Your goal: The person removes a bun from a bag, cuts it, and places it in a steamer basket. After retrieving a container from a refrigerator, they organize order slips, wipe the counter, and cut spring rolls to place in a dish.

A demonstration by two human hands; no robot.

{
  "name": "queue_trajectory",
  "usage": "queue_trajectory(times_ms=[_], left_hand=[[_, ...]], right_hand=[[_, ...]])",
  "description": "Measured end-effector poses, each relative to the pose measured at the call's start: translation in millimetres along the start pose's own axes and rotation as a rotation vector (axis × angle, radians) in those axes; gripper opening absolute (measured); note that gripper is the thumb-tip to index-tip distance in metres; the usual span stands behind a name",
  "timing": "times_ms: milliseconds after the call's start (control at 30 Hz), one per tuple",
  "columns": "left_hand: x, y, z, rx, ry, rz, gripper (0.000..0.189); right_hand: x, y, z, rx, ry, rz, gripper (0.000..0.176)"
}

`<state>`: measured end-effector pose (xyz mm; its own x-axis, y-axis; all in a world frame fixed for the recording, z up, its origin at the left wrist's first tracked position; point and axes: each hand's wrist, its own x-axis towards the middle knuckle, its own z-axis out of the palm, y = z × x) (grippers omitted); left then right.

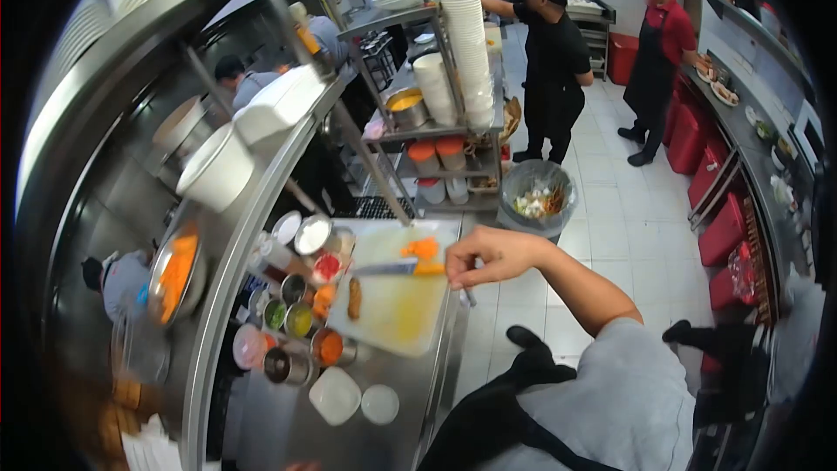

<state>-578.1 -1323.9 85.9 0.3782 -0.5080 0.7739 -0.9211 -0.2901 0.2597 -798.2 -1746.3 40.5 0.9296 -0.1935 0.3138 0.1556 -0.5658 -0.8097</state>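
My right hand reaches in from the right, fingers curled over the end of a knife's yellow handle. The knife's blade lies low across a white cutting board, pointing left. Chopped orange pieces sit on the board just beyond the handle. A brown, finger-shaped food piece rests by the board's left edge, and a yellow stain marks its near corner. Only a small blurred bit of my left hand shows at the bottom edge; its fingers are hidden.
Several sauce and topping containers crowd the board's left side, under a metal shelf. Two white dishes stand nearer on the counter. A lined bin stands beyond the board. Other people stand in the aisle and behind the shelves.
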Motion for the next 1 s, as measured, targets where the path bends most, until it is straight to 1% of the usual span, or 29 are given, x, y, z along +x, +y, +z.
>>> queue_trajectory(times_ms=[33,67,100,133,167,200,233,267,300,333,367,400,433,467,500,533,567,600,633,667,700,767,800,833,867,933,967,1000], left_hand=[[-1.9,23.1,44.8,-0.374,-0.160,-0.463,0.020],[-3.5,34.3,91.1,-0.647,-0.288,-0.715,0.022],[4.5,40.9,130.7,-0.684,-0.475,-0.525,0.024],[11.9,48.4,165.7,-0.645,-0.640,-0.410,0.024],[61.5,94.6,175.7,-0.609,-0.639,-0.087,0.021],[90.1,116.3,190.6,-0.738,-0.649,0.009,0.020],[116.8,134.6,206.9,-0.866,-0.639,0.112,0.018],[148.4,157.8,215.1,-0.897,-0.623,0.262,0.018],[179.5,177.9,218.3,-0.911,-0.599,0.388,0.018],[204.6,201.4,223.5,-0.866,-0.506,0.521,0.019],[219.1,213.1,222.7,-0.872,-0.627,0.561,0.015],[225.4,218.3,220.6,-0.882,-0.748,0.580,0.016],[229.7,222.9,225.0,-0.870,-0.680,0.625,0.017],[227.2,225.2,228.1,-0.867,-0.627,0.685,0.018],[213.5,226.4,229.1,-0.857,-0.629,0.610,0.018],[200.7,230.2,233.3,-0.880,-0.479,0.499,0.017],[193.3,231.3,242.4,-0.912,-0.394,0.434,0.017],[185.9,232.1,252.1,-0.944,-0.309,0.370,0.017],[178.2,231.7,263.8,-0.820,-0.104,0.374,0.017],[178.7,234.8,269.7,-0.778,-0.028,0.365,0.015],[179.3,237.7,275.8,-0.735,0.048,0.351,0.014],[184.4,244.0,289.6,-0.668,0.207,0.299,0.012],[190.3,242.1,298.2,-0.664,0.243,0.333,0.011],[196.4,240.3,306.6,-0.658,0.280,0.367,0.010],[202.1,238.3,315.5,-0.651,0.318,0.400,0.010],[216.8,252.4,326.5,-0.671,0.280,0.344,0.010],[227.0,260.1,331.4,-0.689,0.266,0.334,0.010],[244.8,270.3,330.6,-0.768,0.084,0.226,0.008]], right_hand=[[-14.5,16.2,-21.8,0.060,0.014,0.072,0.014],[-17.8,31.7,-45.4,0.126,0.023,0.141,0.012],[-14.5,44.8,-74.2,0.118,0.010,0.146,0.012],[-12.7,56.3,-97.7,0.093,0.015,0.157,0.012],[-13.7,66.5,-114.5,0.084,0.012,0.178,0.012],[-5.8,75.0,-135.4,0.152,0.019,0.194,0.012],[2.7,76.4,-162.6,0.068,0.006,0.188,0.011],[12.8,74.1,-186.6,-0.008,-0.015,0.176,0.011],[21.2,78.8,-210.6,-0.089,-0.011,0.097,0.013],[30.8,85.9,-229.4,-0.145,-0.037,-0.003,0.015],[35.5,82.0,-240.2,-0.012,0.014,0.132,0.013],[42.4,84.1,-249.7,-0.143,0.055,0.045,0.011],[50.2,79.4,-261.9,-0.078,0.037,0.091,0.009],[53.8,74.7,-272.5,-0.066,0.038,0.085,0.007],[49.9,79.4,-283.5,-0.064,0.070,0.056,0.007],[46.7,76.5,-299.8,-0.083,0.053,0.071,0.009],[42.6,75.2,-314.7,-0.089,0.087,0.104,0.010],[38.9,68.3,-327.2,-0.167,0.144,0.147,0.009],[32.2,66.4,-345.0,-0.247,0.187,0.150,0.008],[25.9,70.0,-364.9,-0.315,0.222,0.136,0.007],[22.4,70.0,-381.8,-0.301,0.207,0.123,0.007],[22.7,67.4,-410.2,-0.292,0.120,0.144,0.008],[23.6,70.7,-419.1,-0.250,0.063,0.150,0.008],[25.1,76.4,-426.0,-0.271,0.064,0.160,0.012],[32.6,76.6,-435.9,-0.291,0.060,0.145,0.012],[39.0,84.2,-449.4,-0.454,0.112,0.156,0.013],[41.1,94.5,-472.0,-0.472,0.178,0.056,0.015],[43.0,96.9,-498.3,-0.592,0.382,0.201,0.019]])
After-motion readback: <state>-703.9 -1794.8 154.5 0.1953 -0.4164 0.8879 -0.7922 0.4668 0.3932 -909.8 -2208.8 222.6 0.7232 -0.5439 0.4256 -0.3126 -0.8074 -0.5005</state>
